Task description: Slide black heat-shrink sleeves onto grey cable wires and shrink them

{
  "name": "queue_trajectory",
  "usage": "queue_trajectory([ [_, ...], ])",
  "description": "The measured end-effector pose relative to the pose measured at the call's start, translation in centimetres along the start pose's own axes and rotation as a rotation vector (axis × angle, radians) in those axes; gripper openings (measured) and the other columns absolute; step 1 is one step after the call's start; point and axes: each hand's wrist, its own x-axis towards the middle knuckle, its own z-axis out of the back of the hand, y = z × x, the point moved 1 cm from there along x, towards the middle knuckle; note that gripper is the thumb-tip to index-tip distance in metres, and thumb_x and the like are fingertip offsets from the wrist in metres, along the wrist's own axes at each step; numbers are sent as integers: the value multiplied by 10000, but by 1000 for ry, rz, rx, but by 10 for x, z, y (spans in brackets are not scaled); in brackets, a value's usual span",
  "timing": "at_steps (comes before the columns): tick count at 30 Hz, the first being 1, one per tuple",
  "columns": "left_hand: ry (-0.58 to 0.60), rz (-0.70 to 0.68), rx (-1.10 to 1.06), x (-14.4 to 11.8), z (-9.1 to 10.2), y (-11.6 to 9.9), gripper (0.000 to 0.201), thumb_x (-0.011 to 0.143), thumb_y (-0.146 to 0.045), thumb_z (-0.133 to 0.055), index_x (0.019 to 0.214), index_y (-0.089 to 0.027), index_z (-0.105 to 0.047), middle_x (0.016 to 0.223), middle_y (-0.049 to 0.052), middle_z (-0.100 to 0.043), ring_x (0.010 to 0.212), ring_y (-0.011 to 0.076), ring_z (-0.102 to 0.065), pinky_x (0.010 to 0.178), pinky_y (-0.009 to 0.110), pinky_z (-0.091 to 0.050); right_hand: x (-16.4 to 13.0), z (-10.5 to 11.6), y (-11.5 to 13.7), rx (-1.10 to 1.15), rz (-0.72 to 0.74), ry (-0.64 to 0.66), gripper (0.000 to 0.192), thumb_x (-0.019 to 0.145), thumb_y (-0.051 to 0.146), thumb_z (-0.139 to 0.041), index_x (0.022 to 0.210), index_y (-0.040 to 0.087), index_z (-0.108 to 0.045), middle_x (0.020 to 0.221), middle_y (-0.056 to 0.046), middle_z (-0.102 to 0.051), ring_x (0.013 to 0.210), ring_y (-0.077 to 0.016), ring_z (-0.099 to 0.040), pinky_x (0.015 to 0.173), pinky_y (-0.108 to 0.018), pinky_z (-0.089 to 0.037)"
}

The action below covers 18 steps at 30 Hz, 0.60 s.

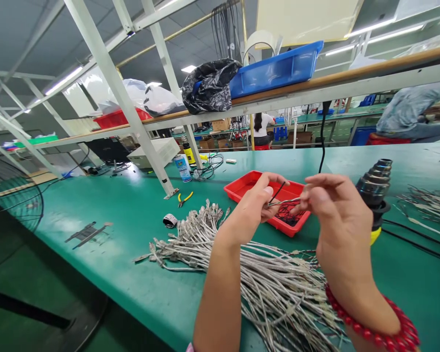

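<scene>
My left hand (254, 205) and my right hand (333, 210) are raised above the green table (113, 225), pinching the two ends of one thin grey wire (284, 201) between them. A short black piece (277, 192) sticks up from the wire by my left fingers. Directly behind the hands is a red tray (247, 183) holding dark thin parts. Under my forearms lies a big bundle of grey wires with connectors (242, 264). A red bead bracelet (374, 327) circles my right wrist.
A black stepped tool with a yellow base (374, 195) stands right of my right hand, more wires (430, 203) beyond it. Yellow-handled pliers (185, 198), a tape roll (169, 220) and a spray can (182, 167) lie farther left. Overhead shelf holds a blue bin (276, 71). A person (414, 115) sits at the far right.
</scene>
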Motion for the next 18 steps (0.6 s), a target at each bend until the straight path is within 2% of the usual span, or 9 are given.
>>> queue_trajectory([
  [2, -6, -34, -11, 2, 1, 3, 252, 943, -378, -329, 1086, -209, -448, 558, -76, -214, 483, 79, -145, 484, 214, -177, 0, -1, 0, -60, -5, 58, 221, 744, 344, -747, 881, 213, -631, 768, 6, -618, 675, -97, -606, 570, -162, -519],
  [7, -15, -24, 4, 3, 2, 7, 190, 954, -331, -312, 974, -201, -449, 571, -67, -282, 488, 81, -212, 482, 214, -221, 3, -2, -7, -46, -114, 202, 151, 729, 307, -754, 694, 189, -667, 677, -1, -672, 591, -108, -642, 566, -187, -552],
  [9, -56, -9, 105, 2, 4, 5, 188, 961, -324, -316, 924, -195, -448, 611, -46, -393, 533, 90, -346, 536, 224, -317, 5, -1, -9, -40, -112, 166, 168, 710, 297, -770, 637, 182, -671, 616, 4, -663, 543, -105, -629, 533, -184, -538],
  [11, -75, -5, 272, -1, 8, 2, 189, 959, -319, -364, 903, -183, -483, 728, -11, -522, 680, 113, -492, 664, 248, -405, 8, 0, -12, -38, -115, 109, 182, 682, 284, -788, 595, 177, -669, 573, 6, -650, 510, -103, -609, 510, -187, -527],
  [13, -35, 2, 435, -4, 13, -2, 192, 945, -320, -435, 903, -167, -543, 839, 16, -593, 813, 130, -551, 764, 256, -428, 10, 2, -15, -32, -147, 71, 184, 649, 280, -806, 578, 175, -673, 549, 4, -641, 494, -105, -594, 497, -195, -520],
  [15, 38, 13, 504, -7, 16, -4, 199, 934, -318, -478, 904, -151, -581, 844, 27, -627, 808, 130, -585, 764, 249, -449, 13, 3, -20, -24, -184, 62, 185, 619, 282, -821, 571, 175, -678, 537, 3, -637, 485, -104, -580, 485, -197, -509],
  [18, 83, 20, 505, -11, 18, -7, 197, 937, -303, -485, 912, -144, -599, 771, 18, -636, 675, 104, -589, 678, 225, -467, 16, 5, -25, -8, -233, 86, 203, 606, 299, -828, 558, 172, -678, 519, 2, -623, 474, -94, -554, 473, -193, -481],
])
